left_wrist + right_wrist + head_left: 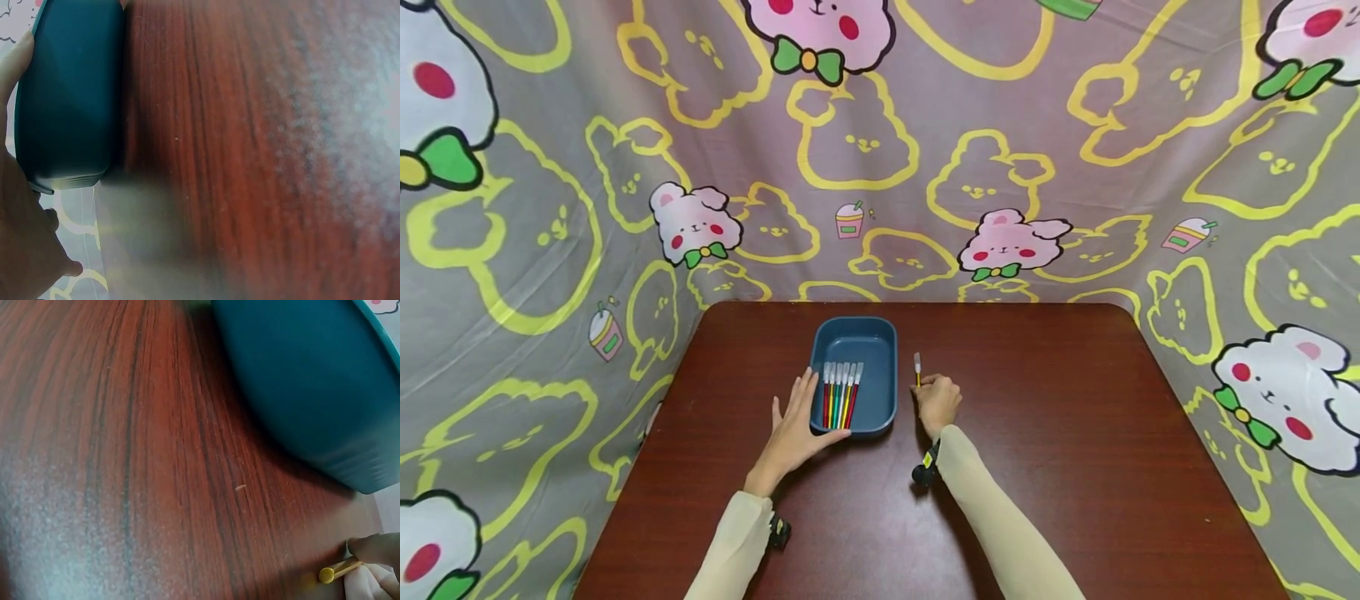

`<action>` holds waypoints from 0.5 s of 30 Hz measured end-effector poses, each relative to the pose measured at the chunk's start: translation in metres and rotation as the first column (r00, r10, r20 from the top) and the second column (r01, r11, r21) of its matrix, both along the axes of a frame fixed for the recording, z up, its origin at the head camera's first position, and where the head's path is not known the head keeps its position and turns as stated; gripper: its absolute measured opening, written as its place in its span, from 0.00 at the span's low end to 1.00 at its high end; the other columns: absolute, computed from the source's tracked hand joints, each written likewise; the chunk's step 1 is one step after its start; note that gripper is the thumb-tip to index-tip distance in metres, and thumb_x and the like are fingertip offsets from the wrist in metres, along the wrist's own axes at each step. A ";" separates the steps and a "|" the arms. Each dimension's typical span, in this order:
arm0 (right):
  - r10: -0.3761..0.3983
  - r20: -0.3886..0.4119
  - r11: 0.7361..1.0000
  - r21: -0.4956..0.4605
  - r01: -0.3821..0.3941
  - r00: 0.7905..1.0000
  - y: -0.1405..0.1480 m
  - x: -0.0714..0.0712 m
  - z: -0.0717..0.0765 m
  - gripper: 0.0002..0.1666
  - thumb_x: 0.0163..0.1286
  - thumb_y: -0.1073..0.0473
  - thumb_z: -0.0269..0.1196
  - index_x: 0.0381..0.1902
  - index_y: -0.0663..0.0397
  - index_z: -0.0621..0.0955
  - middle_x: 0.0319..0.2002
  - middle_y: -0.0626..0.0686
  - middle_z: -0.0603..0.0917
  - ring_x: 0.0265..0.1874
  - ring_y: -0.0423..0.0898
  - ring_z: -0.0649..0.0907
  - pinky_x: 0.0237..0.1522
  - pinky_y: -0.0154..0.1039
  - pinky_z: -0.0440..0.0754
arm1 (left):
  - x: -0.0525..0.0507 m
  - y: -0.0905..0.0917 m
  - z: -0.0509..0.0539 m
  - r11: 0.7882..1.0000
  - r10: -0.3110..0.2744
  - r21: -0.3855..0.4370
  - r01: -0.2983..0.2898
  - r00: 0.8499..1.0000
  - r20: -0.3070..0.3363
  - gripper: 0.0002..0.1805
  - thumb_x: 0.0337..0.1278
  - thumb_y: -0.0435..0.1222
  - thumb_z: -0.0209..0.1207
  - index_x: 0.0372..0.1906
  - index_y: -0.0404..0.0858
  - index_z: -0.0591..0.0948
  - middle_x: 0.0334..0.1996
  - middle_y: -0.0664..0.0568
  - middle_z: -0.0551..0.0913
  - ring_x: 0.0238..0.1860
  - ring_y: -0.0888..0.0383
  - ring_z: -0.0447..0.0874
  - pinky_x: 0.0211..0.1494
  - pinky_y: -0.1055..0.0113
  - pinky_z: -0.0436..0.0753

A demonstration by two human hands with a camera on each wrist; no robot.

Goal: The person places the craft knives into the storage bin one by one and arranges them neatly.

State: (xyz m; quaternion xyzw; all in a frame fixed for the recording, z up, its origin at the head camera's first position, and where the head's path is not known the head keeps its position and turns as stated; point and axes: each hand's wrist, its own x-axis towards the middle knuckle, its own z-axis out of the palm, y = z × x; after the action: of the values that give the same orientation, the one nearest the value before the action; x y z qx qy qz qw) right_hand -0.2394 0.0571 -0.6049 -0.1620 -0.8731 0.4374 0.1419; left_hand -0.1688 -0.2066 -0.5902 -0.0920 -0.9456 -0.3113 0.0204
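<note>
A blue-grey oblong tray (pixel 878 392) stands on the table, with several slim, pen-like sticks (pixel 840 398) side by side in its left front part. Their shafts are red, yellow, green and pale, and each far end bears a whitish cap. My left hand (pixel 793 422) lies with spread fingers at the tray's left front corner, fingertips by the left rim and thumb along the front rim. To the right of the tray, my right hand (pixel 938 403) pinches a similar yellow stick (pixel 917 372), its whitish cap pointing away. The stick's rounded yellow end (pixel 327 575) shows in the right wrist view.
Under everything is a dark red-brown wooden table (pixel 1045 400). Patterned cloth (pixel 880 150) with cartoon animals hangs behind it and along both sides. The tray is near the table's far edge, left of the middle.
</note>
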 end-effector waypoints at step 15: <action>0.026 0.055 0.997 -0.077 -0.022 0.998 0.010 -0.004 -0.001 0.07 0.55 0.63 0.76 0.33 0.59 0.93 0.32 0.56 0.92 0.40 0.59 0.90 0.50 0.55 0.85 | 0.001 0.000 0.002 1.000 0.002 -0.006 -0.002 1.000 0.002 0.69 0.53 0.65 0.72 0.87 0.39 0.47 0.87 0.45 0.45 0.85 0.37 0.42 0.76 0.23 0.37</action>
State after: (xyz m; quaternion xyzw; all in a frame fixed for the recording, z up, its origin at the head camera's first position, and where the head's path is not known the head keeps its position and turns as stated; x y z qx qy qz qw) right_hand -0.2434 0.0670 -0.6060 -0.1692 -0.8613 0.4672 0.1057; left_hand -0.1681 -0.2065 -0.5881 -0.0909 -0.9467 -0.3085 0.0194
